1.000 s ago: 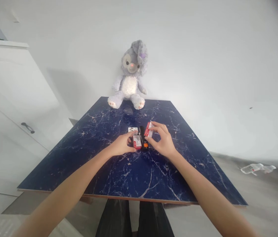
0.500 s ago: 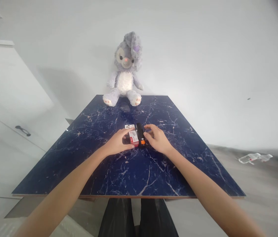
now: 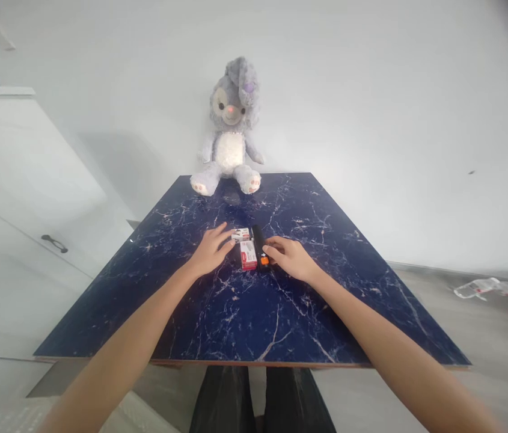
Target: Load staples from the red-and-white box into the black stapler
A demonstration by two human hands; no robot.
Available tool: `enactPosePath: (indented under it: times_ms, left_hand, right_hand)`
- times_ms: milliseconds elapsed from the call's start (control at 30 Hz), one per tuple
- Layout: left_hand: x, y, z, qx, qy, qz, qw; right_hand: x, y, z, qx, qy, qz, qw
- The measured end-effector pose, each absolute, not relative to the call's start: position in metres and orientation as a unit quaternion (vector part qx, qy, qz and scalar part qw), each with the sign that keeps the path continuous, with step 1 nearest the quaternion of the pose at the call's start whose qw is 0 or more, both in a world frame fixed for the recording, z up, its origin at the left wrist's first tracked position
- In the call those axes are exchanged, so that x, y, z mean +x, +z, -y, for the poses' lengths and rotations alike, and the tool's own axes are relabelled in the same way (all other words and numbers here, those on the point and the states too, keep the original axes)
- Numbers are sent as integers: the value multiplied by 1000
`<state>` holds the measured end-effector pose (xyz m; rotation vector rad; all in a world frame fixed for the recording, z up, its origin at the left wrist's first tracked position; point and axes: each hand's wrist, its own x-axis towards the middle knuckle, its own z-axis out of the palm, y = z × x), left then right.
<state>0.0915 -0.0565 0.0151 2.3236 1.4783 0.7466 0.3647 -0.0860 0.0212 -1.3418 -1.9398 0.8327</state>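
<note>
Stapler (image 3: 258, 239) and boxes (image 3: 248, 257) are squared together between the open left hand (image 3: 211, 251) and the right hand (image 3: 290, 258). The latter's grip cannot be told.

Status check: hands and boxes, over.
Left hand open, fingertips at white box. Right hand against black stapler, grip unclear. Red box flat between hands. Plush rabbit far back, apart.

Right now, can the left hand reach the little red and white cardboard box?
Probably yes. The left hand lies open just beside the small red and white cardboard box, with only bare dark blue marble tabletop between them; the right hand sits on its other side.
</note>
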Motion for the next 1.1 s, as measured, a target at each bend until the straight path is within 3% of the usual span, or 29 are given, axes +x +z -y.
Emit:
enactPosePath:
  times_ms: [100,767,1100]
  left_hand:
    - [91,8,51,819,222,-512,135]
    - [104,10,65,836,270,-460,132]
    - [100,26,80,842,217,-451,202]
  right_hand:
    - [365,20,85,-508,321,733,319]
    - [362,28,92,-501,297,749,315]
    - [365,26,90,-495,306,750,314]
